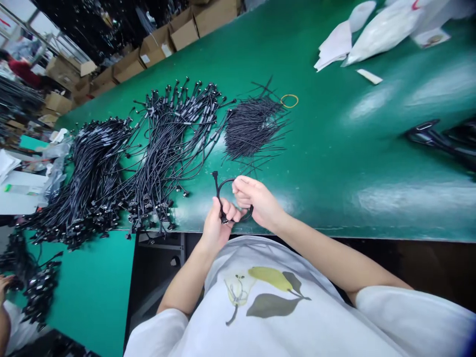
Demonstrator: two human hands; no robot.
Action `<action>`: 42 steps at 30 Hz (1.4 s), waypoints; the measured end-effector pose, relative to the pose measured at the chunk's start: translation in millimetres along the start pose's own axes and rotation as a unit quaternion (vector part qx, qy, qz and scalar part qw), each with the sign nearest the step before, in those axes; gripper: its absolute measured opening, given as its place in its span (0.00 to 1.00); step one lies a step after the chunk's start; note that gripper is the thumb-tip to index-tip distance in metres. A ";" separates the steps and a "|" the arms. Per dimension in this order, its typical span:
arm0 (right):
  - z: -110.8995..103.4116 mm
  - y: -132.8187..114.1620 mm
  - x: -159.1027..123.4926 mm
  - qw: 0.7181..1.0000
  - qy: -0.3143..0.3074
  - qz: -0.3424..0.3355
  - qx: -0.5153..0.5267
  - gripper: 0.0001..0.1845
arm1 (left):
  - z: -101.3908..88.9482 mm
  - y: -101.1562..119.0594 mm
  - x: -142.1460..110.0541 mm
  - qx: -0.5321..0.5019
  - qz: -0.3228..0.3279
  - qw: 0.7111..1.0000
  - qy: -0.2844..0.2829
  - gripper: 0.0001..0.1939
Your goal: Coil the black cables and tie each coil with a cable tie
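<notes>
Both of my hands hold one short black cable (220,187) bent into a loop over the near edge of the green table (334,163). My left hand (219,223) is closed around the gathered part of the loop, with a plug end sticking up above it. My right hand (256,198) is closed in a pinch on the top of the same loop. Just beyond my hands lies a heap of black twist ties (253,126). Two big piles of black cables (171,144) and more cables (89,183) spread out to the left.
A yellow rubber band (289,100) lies past the ties. White bags and papers (372,29) sit at the far right, a dark tool (431,136) at the right edge. Cardboard boxes (163,42) line the far side. Another person's hand (5,287) shows at the lower left.
</notes>
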State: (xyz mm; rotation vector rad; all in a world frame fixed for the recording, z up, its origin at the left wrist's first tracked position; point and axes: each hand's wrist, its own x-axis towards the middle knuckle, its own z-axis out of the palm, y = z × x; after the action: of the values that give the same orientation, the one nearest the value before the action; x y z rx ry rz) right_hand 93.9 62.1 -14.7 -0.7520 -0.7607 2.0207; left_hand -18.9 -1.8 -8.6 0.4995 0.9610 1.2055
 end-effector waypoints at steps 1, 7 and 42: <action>1.7 -1.9 -1.9 1.000 0.003 0.008 0.028 0.20 | -0.6 -4.3 -1.3 0.004 0.010 1.000 0.002 0.26; 21.6 4.5 -14.7 1.000 0.010 -0.004 0.000 0.26 | -23.6 -10.3 -2.8 0.298 0.101 0.949 0.022 0.22; 6.2 -23.1 -8.1 0.982 -0.180 -0.049 0.018 0.29 | 22.1 -2.1 -24.6 -0.109 -0.319 0.935 -0.114 0.11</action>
State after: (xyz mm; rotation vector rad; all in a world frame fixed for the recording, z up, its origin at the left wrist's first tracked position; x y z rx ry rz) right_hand 104.5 64.7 8.1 -0.3223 -0.9415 2.1003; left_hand -0.5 -22.0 10.2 0.1202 0.6973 0.6347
